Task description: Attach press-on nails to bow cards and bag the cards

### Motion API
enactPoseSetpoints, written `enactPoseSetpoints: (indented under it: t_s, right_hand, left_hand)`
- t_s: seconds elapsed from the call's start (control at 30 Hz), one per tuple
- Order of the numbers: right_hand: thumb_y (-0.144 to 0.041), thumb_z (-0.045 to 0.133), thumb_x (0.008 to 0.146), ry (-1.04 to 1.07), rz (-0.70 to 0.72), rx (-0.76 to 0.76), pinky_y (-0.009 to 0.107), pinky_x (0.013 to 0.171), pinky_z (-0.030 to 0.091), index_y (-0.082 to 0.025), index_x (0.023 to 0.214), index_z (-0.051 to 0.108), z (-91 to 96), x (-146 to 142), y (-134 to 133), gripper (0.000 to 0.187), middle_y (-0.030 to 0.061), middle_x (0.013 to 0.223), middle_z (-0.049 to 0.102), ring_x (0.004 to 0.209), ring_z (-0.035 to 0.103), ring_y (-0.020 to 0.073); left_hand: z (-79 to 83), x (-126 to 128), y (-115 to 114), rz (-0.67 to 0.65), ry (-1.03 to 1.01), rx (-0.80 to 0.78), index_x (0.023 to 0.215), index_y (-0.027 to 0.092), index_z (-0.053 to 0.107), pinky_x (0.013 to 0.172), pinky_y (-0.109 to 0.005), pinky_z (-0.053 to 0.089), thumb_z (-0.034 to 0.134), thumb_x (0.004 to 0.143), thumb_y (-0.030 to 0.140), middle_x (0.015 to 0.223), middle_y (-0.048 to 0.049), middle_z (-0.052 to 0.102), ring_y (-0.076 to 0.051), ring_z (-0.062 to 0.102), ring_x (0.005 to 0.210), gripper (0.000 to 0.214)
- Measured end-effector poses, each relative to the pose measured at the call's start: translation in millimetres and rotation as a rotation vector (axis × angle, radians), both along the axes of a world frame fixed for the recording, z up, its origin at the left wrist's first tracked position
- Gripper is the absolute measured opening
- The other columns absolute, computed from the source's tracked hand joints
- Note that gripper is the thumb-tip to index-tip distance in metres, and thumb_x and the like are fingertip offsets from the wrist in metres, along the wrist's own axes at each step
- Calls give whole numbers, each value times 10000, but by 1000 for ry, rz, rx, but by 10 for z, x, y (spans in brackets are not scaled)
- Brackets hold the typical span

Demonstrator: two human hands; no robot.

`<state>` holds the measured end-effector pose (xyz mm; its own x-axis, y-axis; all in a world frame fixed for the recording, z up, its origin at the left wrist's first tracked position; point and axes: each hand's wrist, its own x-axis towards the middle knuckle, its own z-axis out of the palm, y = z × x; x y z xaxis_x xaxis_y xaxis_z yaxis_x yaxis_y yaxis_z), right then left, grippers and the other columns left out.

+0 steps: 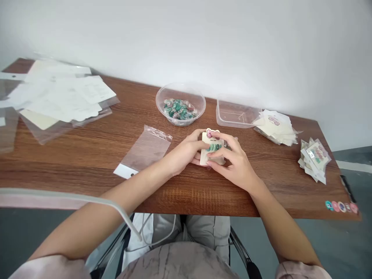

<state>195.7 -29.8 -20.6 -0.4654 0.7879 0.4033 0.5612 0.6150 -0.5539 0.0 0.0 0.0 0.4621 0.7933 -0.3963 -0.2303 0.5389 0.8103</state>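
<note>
A small cream backing card [212, 142] with a pink bow at its top and green pieces across its middle sits between both my hands above the wooden table [87, 162]. My left hand [186, 152] grips the card's left edge, fingers curled round it. My right hand [234, 159] holds the right side, thumb and fingers pressed on the card's face near the green pieces. A clear plastic sleeve bag [143, 151] lies flat just left of my left hand.
A round clear bowl [180, 93] of green and pink pieces stands behind the hands. A clear rectangular tub [236, 113] sits to its right, then a pile of blank cards [276, 127] and several bagged cards [315, 159]. Sheets and bags [58, 97] cover the far left.
</note>
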Motion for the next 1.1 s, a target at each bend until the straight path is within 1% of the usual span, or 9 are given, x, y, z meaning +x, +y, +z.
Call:
enactPoseSetpoints:
  t_s: [0.1, 0.17, 0.27, 0.47, 0.63, 0.77, 0.9, 1.0, 1.1]
  right_hand:
    - [-260, 730, 941, -4, -11, 0, 581, 1128, 468, -278, 943, 689, 6, 17, 11, 44, 85, 1499, 561, 1424, 522, 330]
    - [-269, 736, 937, -9, -16, 11, 579, 1126, 468, -273, 915, 678, 9, 30, 16, 62, 85, 1495, 558, 1414, 524, 330]
    - [-256, 743, 923, -21, -24, 41, 570, 1124, 467, -271, 916, 671, 7, 38, 18, 74, 88, 1474, 570, 1388, 540, 331]
    - [-268, 722, 931, -27, -49, 179, 560, 1075, 493, -298, 1072, 683, -9, 4, 14, 149, 99, 1406, 621, 1324, 593, 335]
    - [-264, 728, 925, 115, -106, 235, 529, 1013, 533, -286, 1115, 688, 75, 148, 55, 196, 103, 1285, 677, 1226, 649, 315]
    - [-220, 662, 963, 160, -266, 79, 470, 982, 549, -280, 1032, 711, 142, 445, 125, 104, 47, 1083, 736, 1058, 704, 252]
    - [-246, 651, 962, -44, -341, -118, 388, 801, 542, -257, 992, 729, 123, 720, 188, 85, 36, 985, 735, 930, 679, 226]
    - [-254, 652, 947, -136, -351, -252, 346, 711, 501, -242, 958, 741, 100, 838, 215, 90, 37, 942, 719, 864, 650, 210]
    - [-269, 659, 932, -195, -319, -361, 352, 726, 483, -240, 916, 748, 96, 888, 224, 95, 29, 901, 714, 796, 622, 193]
  left_hand:
    - [7, -19, -8, -46, -32, 48, 1223, 212, 591, 654, -268, 517, 713, 650, 89, 943, -13, 718, -166, 677, 770, 599]
    - [-13, -22, -5, -92, -54, 87, 1237, 200, 559, 657, -251, 480, 748, 656, 89, 897, -2, 711, -147, 656, 750, 621]
    - [-54, -11, 8, -136, -84, 119, 1227, 184, 542, 707, -262, 480, 809, 674, 110, 953, -15, 703, -151, 661, 812, 619]
    - [-73, -9, 33, -132, -90, 141, 1225, 175, 567, 828, -294, 511, 822, 695, 101, 1127, -60, 698, -201, 681, 1007, 594]
    - [-67, -47, 62, -90, -86, 139, 1288, 160, 566, 798, -314, 554, 824, 701, 79, 1062, -68, 751, -211, 724, 924, 647]
    - [-15, -69, 98, -55, -75, 145, 1310, 154, 577, 775, -324, 590, 844, 726, 100, 1090, -90, 784, -223, 755, 897, 644]
    - [48, -89, 131, -11, -79, 141, 1318, 148, 599, 793, -302, 606, 860, 721, 85, 1111, -92, 800, -210, 766, 917, 655]
    - [58, -109, 149, 26, -65, 134, 1301, 142, 606, 785, -285, 615, 879, 707, 85, 1117, -98, 804, -215, 772, 943, 656]
    - [51, -125, 158, 46, -30, 122, 1307, 142, 598, 757, -274, 623, 887, 709, 104, 1089, -102, 811, -218, 782, 915, 665]
